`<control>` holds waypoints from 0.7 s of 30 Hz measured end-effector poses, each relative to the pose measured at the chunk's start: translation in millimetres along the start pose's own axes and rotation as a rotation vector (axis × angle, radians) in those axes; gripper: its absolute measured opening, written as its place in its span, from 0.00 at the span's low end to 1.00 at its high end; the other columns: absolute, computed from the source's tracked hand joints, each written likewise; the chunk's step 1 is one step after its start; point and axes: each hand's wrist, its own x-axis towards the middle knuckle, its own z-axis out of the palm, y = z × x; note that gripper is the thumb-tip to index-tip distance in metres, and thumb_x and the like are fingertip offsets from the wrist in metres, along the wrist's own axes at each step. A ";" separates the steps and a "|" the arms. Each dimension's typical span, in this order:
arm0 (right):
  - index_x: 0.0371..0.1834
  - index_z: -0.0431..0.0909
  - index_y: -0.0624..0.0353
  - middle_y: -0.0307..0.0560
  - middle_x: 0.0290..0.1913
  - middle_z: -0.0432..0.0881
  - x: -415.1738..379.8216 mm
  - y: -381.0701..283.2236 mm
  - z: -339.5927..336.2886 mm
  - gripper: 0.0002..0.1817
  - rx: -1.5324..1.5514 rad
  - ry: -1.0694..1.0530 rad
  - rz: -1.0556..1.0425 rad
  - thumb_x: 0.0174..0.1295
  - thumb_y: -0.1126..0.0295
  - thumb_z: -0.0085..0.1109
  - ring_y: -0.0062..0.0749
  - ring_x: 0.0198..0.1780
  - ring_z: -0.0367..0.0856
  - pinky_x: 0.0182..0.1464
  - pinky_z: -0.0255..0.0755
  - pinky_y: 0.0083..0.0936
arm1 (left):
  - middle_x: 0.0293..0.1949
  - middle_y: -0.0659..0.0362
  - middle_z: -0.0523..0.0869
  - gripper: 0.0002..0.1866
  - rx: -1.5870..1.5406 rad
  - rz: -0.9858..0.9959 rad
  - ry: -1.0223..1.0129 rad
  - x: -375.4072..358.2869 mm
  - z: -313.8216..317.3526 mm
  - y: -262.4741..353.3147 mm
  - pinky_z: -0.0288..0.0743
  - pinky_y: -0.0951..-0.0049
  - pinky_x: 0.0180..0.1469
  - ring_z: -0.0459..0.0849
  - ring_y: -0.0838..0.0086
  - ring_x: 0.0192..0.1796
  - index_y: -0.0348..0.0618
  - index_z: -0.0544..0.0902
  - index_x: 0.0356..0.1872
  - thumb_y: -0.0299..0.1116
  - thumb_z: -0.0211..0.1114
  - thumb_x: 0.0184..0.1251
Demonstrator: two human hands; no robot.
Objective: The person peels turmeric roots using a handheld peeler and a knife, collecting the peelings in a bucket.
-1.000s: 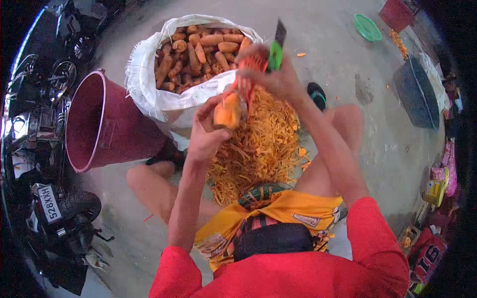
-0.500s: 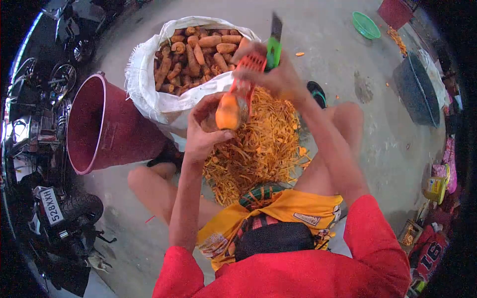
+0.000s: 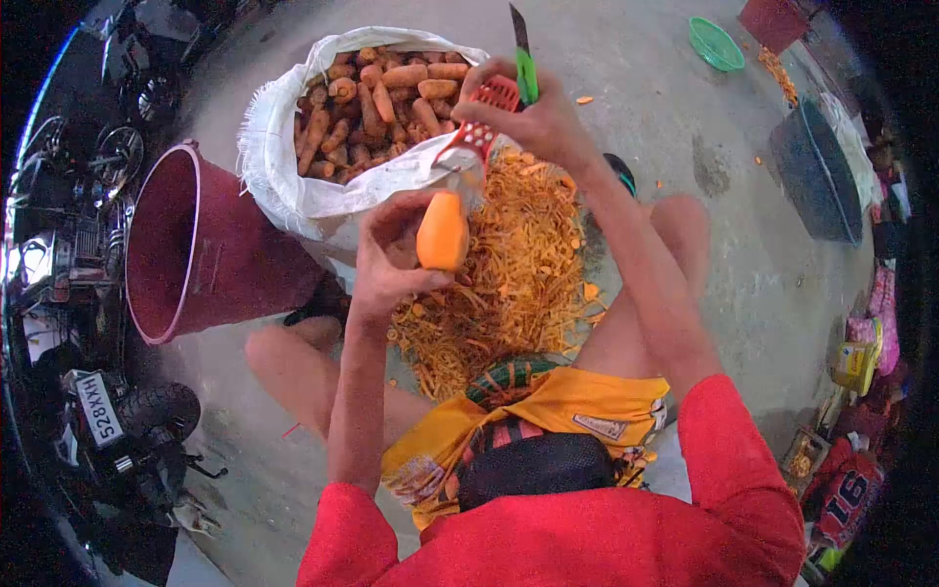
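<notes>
My left hand [image 3: 383,262] grips a peeled, bright orange carrot [image 3: 442,235], thumb along its lower end and fingers curled behind it. Higher up and to the right, my right hand [image 3: 548,119] is closed round a red peeler [image 3: 477,129] with holes in its handle. The same hand also holds a knife [image 3: 525,70] by its green handle, blade pointing up. The peeler's head sits just above the top of the carrot. Below both hands spreads a heap of orange peelings [image 3: 518,264] between my legs.
An open white sack [image 3: 342,201] full of unpeeled carrots [image 3: 377,108] stands ahead. To its left, a dark red bucket [image 3: 240,259] lies tilted. Motorcycles [image 3: 147,411] line the left side. A green basin [image 3: 716,45] and a dark tub [image 3: 817,176] are off to the right.
The peeler has moved up from beside the carrot to above its tip. The carrot has turned in my left hand, with more of its smooth orange surface showing.
</notes>
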 end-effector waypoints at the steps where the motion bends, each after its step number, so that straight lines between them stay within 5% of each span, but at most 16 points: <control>1: 0.43 0.82 0.58 0.34 0.42 0.85 0.8 -1.0 -0.8 0.12 -0.001 0.001 -0.007 0.61 0.70 0.76 0.16 0.42 0.83 0.46 0.79 0.19 | 0.55 0.56 0.85 0.42 0.004 0.006 -0.004 1.1 2.4 0.7 0.75 0.65 0.67 0.84 0.70 0.58 0.35 0.79 0.59 0.27 0.87 0.34; 8: 0.42 0.83 0.58 0.35 0.47 0.84 -8.7 -3.0 10.9 0.15 -0.051 0.011 -0.084 0.56 0.68 0.80 0.19 0.49 0.81 0.56 0.76 0.24 | 0.57 0.58 0.82 0.45 -0.034 -0.001 0.091 -1.8 5.5 -6.2 0.75 0.67 0.65 0.82 0.70 0.60 0.37 0.76 0.61 0.28 0.87 0.35; 11: 0.42 0.83 0.57 0.35 0.47 0.85 0.7 7.1 -2.8 0.15 0.115 0.115 0.012 0.57 0.67 0.80 0.20 0.51 0.81 0.57 0.76 0.25 | 0.57 0.58 0.82 0.45 -0.110 0.088 -0.090 3.4 6.4 -5.1 0.76 0.67 0.65 0.82 0.70 0.59 0.37 0.76 0.62 0.30 0.87 0.36; 13: 0.43 0.83 0.58 0.39 0.50 0.85 -12.5 -19.7 9.8 0.16 0.123 0.047 0.021 0.57 0.65 0.79 0.20 0.53 0.81 0.57 0.77 0.26 | 0.58 0.58 0.82 0.46 -0.203 0.030 0.184 4.3 18.6 -6.6 0.75 0.67 0.65 0.81 0.71 0.60 0.37 0.75 0.63 0.33 0.88 0.36; 15: 0.43 0.83 0.59 0.42 0.52 0.86 -22.3 -33.9 21.1 0.16 -0.105 -0.037 -0.120 0.57 0.65 0.79 0.20 0.51 0.82 0.55 0.79 0.24 | 0.58 0.57 0.81 0.47 -0.198 0.067 0.204 5.3 16.3 -10.5 0.75 0.67 0.65 0.80 0.71 0.62 0.37 0.74 0.64 0.33 0.87 0.37; 16: 0.44 0.81 0.60 0.38 0.41 0.85 -13.2 -19.4 18.0 0.14 -0.154 -0.026 -0.199 0.60 0.70 0.76 0.20 0.46 0.83 0.52 0.80 0.23 | 0.59 0.57 0.81 0.47 -0.202 0.056 0.139 3.2 14.8 -8.9 0.74 0.67 0.66 0.80 0.71 0.63 0.37 0.74 0.63 0.32 0.87 0.36; 19: 0.42 0.85 0.58 0.36 0.53 0.87 0.4 -5.6 -2.1 0.15 0.122 0.110 0.087 0.55 0.66 0.80 0.19 0.54 0.81 0.59 0.76 0.27 | 0.59 0.59 0.81 0.44 -0.188 0.055 0.042 -0.6 12.7 -7.8 0.74 0.68 0.66 0.80 0.72 0.62 0.39 0.75 0.61 0.31 0.87 0.36; 21: 0.41 0.85 0.58 0.36 0.49 0.88 -10.7 -16.5 6.9 0.15 0.151 0.128 0.082 0.56 0.66 0.80 0.18 0.53 0.82 0.57 0.78 0.26 | 0.59 0.60 0.81 0.43 -0.177 0.015 0.057 4.4 13.7 -3.7 0.74 0.68 0.66 0.81 0.72 0.60 0.40 0.75 0.59 0.31 0.87 0.36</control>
